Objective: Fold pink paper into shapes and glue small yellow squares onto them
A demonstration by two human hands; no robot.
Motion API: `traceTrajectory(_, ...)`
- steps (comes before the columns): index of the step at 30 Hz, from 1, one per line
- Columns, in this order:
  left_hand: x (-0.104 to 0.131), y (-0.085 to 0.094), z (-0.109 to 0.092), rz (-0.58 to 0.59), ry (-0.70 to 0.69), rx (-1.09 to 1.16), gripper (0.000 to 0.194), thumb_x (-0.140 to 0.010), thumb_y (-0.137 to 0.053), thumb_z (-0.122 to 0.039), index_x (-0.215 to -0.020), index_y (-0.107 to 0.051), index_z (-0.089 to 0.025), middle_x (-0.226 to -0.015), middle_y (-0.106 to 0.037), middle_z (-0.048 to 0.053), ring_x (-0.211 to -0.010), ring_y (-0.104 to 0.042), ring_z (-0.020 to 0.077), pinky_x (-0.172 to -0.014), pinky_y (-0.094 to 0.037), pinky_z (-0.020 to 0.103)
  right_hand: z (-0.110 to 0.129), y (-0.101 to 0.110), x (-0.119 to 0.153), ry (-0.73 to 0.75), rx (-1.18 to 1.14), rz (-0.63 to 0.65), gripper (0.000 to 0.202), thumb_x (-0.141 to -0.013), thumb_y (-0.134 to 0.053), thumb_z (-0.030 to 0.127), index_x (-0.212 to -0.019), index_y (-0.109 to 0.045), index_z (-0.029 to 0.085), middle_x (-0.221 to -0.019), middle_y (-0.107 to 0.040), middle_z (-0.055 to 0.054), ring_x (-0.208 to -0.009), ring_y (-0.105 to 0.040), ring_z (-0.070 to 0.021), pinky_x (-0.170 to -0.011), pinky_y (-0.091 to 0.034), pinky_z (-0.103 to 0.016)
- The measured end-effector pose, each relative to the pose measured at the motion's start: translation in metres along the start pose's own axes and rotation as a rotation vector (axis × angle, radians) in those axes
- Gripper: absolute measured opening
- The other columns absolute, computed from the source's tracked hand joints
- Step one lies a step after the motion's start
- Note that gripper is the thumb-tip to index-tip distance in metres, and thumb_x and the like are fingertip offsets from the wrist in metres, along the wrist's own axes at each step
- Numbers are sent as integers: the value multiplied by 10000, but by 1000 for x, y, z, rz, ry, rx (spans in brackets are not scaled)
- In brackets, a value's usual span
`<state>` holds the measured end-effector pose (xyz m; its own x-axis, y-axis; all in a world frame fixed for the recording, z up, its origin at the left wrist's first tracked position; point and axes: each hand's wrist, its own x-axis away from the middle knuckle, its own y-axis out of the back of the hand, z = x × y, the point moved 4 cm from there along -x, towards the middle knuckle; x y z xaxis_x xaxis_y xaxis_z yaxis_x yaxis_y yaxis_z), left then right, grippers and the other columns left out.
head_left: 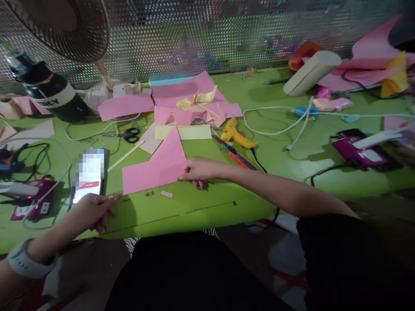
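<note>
A pink sheet of paper (155,170) with an angled, pointed outline lies flat on the green table. At its right edge is my right hand (198,169), fingers closed in a pinch on the paper's lower right corner. My left hand (95,209) rests on the table just off the sheet's lower left corner, index finger stretched out and the other fingers loosely bent, holding nothing. Beside that hand lies a lit phone (90,175). A small pale paper scrap (167,194) sits below the sheet.
Behind the sheet are black-handled scissors (131,134), pink and yellow paper pieces (191,106), a yellow glue gun (238,134) and a red-and-black cutter knife (238,156). Purple power strips (361,151) with cables stand on both sides. A fan (65,26) and dark bottle (60,97) occupy the back left.
</note>
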<state>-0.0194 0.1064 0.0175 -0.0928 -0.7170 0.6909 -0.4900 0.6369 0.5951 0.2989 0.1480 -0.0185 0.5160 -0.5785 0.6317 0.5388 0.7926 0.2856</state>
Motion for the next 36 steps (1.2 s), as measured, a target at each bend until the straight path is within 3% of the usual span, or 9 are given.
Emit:
traceTrajectory(3,6,5,-31,-274,-242,-131,581,-883,-455,-698,-659,-648,-198,-478,-637,15,-446,-610,176,-480,-454,271,6,5,17,50,12,-116,323,-895,-632,443,-726,-544,182,-575,-641,4,-483,-625,-132,-474,-469,-246)
traceTrajectory(6,4,-5,-69,-478,-618,-239,456,-959,-451,-574,-903,-700,-196,-797,-760,42,-646,-691,186,-591,-517,286,-2,26,53,101,239,-511,291,-929,-584,446,-793,-608,189,-733,-695,-37,-626,-653,-165,-588,-485,-293)
traceTrajectory(9,-11,-25,-96,-515,-927,-325,422,-1012,-413,-460,-1264,-630,-200,-1257,-699,100,-1146,-661,248,-954,-535,387,-32,46,97,18,584,-990,261,-951,-544,422,-870,-642,193,-956,-701,-105,-841,-656,-241,-684,-478,-346)
traceTrajectory(11,-26,-38,-106,-507,-1007,-453,539,-1017,-393,-485,-1461,-461,-188,-1480,-527,132,-1374,-488,287,-1123,-414,483,-58,51,115,-75,744,-1135,326,-952,-517,480,-922,-651,185,-995,-677,-146,-902,-642,-295,-693,-478,-380)
traceTrajectory(14,-45,-53,-111,-514,-1037,-591,735,-1005,-351,-571,-1593,-159,-174,-1623,-279,152,-1509,-236,308,-1214,-256,529,-90,50,119,-135,817,-1131,378,-967,-468,501,-965,-656,172,-971,-666,-156,-905,-638,-321,-711,-486,-412)
traceTrajectory(18,-52,-64,-111,-519,-1076,-688,817,-988,-342,-617,-1597,43,-234,-1653,-193,117,-1529,-150,305,-1246,-104,548,-102,49,112,-145,797,-1089,348,-979,-453,441,-975,-662,162,-991,-664,-156,-964,-637,-328,-770,-499,-421)
traceTrajectory(23,-45,-69,-109,-530,-1080,-714,843,-977,-375,-623,-1594,65,-252,-1654,-189,121,-1522,-177,319,-1237,-118,564,-100,54,113,-95,706,-1050,271,-933,-523,397,-1010,-661,177,-1016,-666,-133,-939,-648,-300,-784,-509,-408)
traceTrajectory(30,-45,-73,-107,-529,-1121,-718,850,-965,-398,-635,-1601,-3,-234,-1651,-191,133,-1519,-191,322,-1225,-175,564,-90,53,114,-82,488,-988,190,-811,-661,396,-880,-668,219,-884,-657,-62,-783,-650,-234,-686,-521,-364)
traceTrajectory(36,-47,-75,-106,-520,-1113,-705,812,-962,-390,-646,-1598,-117,-223,-1643,-236,115,-1521,-193,305,-1235,-153,543,-77,47,98,112,536,-977,249,-886,-604,379,-1040,-666,193,-1017,-616,-95,-928,-640,-261,-828,-535,-417)
